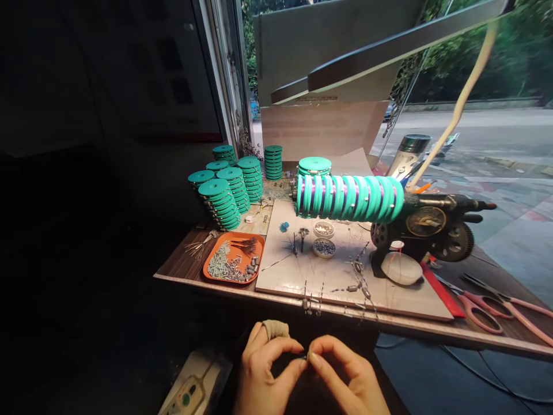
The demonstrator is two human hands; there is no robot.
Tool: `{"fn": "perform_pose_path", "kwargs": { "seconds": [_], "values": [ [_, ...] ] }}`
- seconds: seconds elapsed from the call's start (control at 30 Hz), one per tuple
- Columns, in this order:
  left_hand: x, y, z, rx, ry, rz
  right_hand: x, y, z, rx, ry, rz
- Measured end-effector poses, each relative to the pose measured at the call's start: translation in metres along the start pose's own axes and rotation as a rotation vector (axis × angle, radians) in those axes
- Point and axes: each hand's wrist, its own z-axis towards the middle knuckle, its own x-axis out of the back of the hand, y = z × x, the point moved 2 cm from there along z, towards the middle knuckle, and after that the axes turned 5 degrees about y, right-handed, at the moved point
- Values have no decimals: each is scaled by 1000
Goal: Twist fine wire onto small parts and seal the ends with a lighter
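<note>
Below the table's front edge, my left hand [266, 369] and my right hand [348, 372] meet fingertip to fingertip. Thumb and forefinger of each are pinched together at a small dark piece [304, 357], too small to name. A beige wrap [275, 329] covers one finger of my left hand. Just beyond them, thin lines with small dark weights [305, 303] hang at the board's front edge. More weighted lines [353, 289] lie on the pale board [276, 276]. Two small round dishes hold silvery beads [324, 248] and pale beads [324, 229].
An orange tray [207, 275] of small metal parts stands left. Stacks of teal foam spools [218, 202] are behind it. A row of teal spools [349, 197] sits on a black geared winder [425, 222]. Scissors [479, 305] lie right, under a lamp arm [389, 52].
</note>
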Motion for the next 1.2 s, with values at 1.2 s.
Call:
{"fn": "perform_pose_path", "kwargs": {
  "seconds": [1.2],
  "values": [
    [-4,-5,7,99,103,-107,37,-46,70,508,283,-919]
  ]
}}
